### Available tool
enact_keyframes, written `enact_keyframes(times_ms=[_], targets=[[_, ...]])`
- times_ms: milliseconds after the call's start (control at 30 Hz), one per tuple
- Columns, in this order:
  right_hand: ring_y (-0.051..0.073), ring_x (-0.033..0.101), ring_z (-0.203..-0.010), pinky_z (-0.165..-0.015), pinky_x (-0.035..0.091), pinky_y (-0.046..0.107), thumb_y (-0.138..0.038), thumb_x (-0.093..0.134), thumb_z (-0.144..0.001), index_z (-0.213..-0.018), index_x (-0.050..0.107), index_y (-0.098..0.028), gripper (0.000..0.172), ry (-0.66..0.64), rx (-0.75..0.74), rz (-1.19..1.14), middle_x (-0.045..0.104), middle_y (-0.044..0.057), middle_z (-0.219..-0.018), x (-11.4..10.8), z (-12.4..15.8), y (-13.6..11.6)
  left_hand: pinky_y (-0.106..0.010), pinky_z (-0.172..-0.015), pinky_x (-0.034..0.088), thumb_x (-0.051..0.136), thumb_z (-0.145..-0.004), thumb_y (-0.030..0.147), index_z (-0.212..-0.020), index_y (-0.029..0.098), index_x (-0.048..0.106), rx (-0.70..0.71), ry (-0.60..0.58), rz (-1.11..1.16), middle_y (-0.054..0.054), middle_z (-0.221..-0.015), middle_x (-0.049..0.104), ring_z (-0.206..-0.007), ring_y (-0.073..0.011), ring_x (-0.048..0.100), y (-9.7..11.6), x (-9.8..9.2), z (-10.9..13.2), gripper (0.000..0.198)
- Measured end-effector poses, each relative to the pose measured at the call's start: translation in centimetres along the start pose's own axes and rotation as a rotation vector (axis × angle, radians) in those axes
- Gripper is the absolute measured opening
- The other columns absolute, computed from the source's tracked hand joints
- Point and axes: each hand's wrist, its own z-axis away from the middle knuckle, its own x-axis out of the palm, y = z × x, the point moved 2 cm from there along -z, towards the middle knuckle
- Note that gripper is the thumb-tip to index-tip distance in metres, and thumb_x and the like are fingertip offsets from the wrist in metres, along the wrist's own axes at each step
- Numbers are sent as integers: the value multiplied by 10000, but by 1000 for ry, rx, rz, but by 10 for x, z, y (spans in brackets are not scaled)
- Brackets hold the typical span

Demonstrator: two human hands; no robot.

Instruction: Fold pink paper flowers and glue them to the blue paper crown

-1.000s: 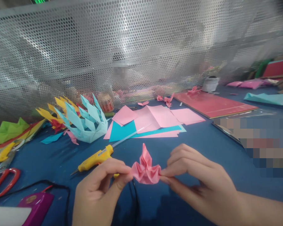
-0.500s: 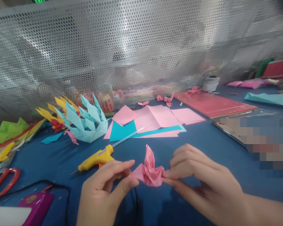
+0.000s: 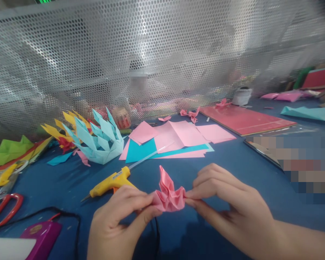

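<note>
A small crumpled pink paper fold [image 3: 168, 193] is held just above the blue table between both hands. My left hand [image 3: 119, 224] pinches its left end with thumb and forefinger. My right hand [image 3: 233, 206] pinches its right end, the other fingers curled above. One pink flap stands upright from the fold. A yellow glue gun [image 3: 111, 182] lies on the table just behind my left hand, nozzle pointing left.
Loose pink and teal paper sheets [image 3: 176, 139] lie behind the hands. A light-blue paper crown [image 3: 97, 139] and yellow folded pieces [image 3: 61, 130] sit at left. Red-handled scissors [image 3: 4, 207], a black cord [image 3: 43, 213] and a purple device [image 3: 40, 233] are at lower left. A red board [image 3: 246, 121] is at right, perforated metal screen [image 3: 151, 54] behind.
My left fingers loosened and opened a little half a second ago, then pinched the pink fold's left end again. The fold shifted slightly right, then back.
</note>
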Motion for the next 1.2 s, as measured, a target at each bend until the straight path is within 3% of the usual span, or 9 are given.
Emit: enact_keyframes(times_ms=[133, 367, 767, 1000, 1200], targets=[[141, 557, -660, -586, 481, 274, -39, 644, -788, -826, 625, -181, 148, -5, 9, 5, 632, 8, -692, 1, 0, 0, -170, -687, 506, 720, -713, 136, -690, 293, 684, 26, 46, -31, 88, -734, 698, -680, -100, 645, 0, 1, 1, 162], [140, 561, -649, -574, 482, 270, -40, 637, -786, -820, 619, -189, 154, -11, 0, 13, 642, 7, -689, 1, 1, -1, -166, -668, 497, 671, -749, 100, -750, 284, 668, 60, -35, -73, 78, -753, 675, -686, -92, 636, -3, 3, 1, 185], [134, 570, -643, -578, 477, 264, -14, 643, -765, -825, 632, -179, 176, -33, -24, 8, 652, 6, -692, 0, -2, -2, -212, -591, 452, 572, -796, 122, -631, 202, 571, 54, -159, -143, 42, -606, 519, -580, -100, 550, 5, 3, -1, 183], [123, 571, -706, -645, 506, 236, -61, 669, -802, -895, 649, -155, 134, -74, -59, -54, 683, 17, -747, -1, -1, -2, -207, -564, 423, 551, -793, 113, -579, 208, 472, 69, -156, -145, 55, -581, 457, -558, -94, 504, 6, 2, 3, 247], [117, 552, -709, -634, 481, 227, 16, 641, -777, -845, 642, -124, 156, -62, -29, -63, 650, 29, -735, 1, 1, 0, -207, -518, 407, 592, -788, 130, -648, 222, 593, 87, -112, -171, 66, -552, 459, -498, -90, 473, 4, 1, 4, 168]])
